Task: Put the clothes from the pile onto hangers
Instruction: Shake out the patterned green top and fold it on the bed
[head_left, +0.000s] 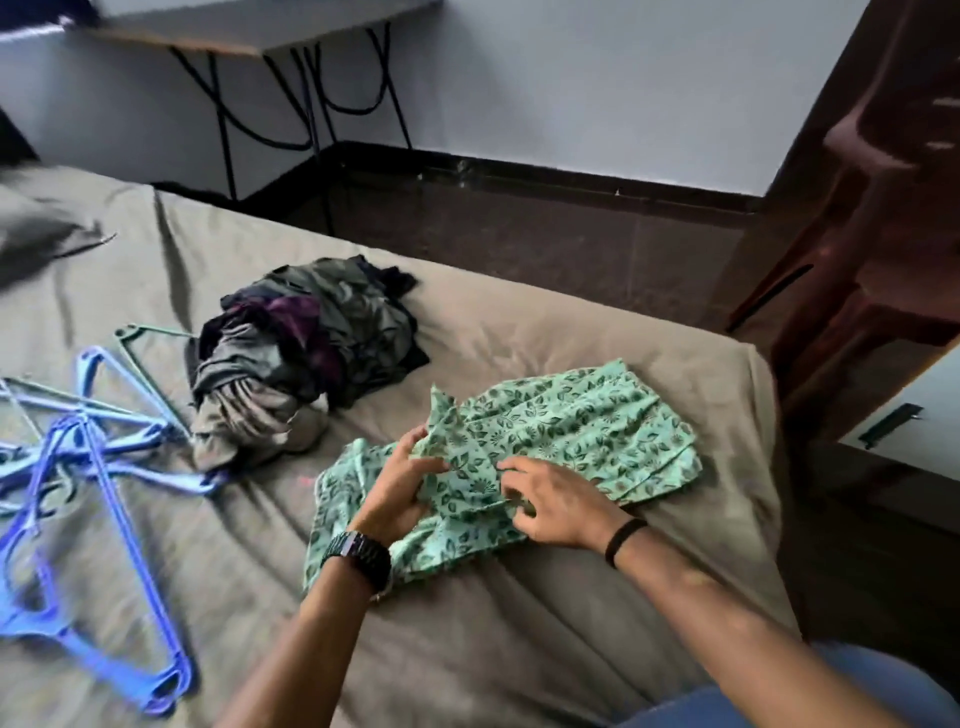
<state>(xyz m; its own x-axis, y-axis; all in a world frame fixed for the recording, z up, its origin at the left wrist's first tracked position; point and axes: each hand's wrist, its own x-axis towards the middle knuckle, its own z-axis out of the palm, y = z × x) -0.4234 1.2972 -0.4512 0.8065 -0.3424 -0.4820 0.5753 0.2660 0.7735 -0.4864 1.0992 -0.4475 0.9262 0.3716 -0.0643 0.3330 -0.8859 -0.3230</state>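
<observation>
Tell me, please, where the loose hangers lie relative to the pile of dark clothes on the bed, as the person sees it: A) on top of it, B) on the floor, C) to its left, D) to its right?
C: the blue hangers are spread on the bed sheet to the left of the pile of dark clothes, while both hands work on the green floral garment to its right.

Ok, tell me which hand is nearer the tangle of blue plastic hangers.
Left. The left hand, gripping the green leaf-print garment, lies closer to the blue plastic hangers; the right hand is farther right.
</observation>
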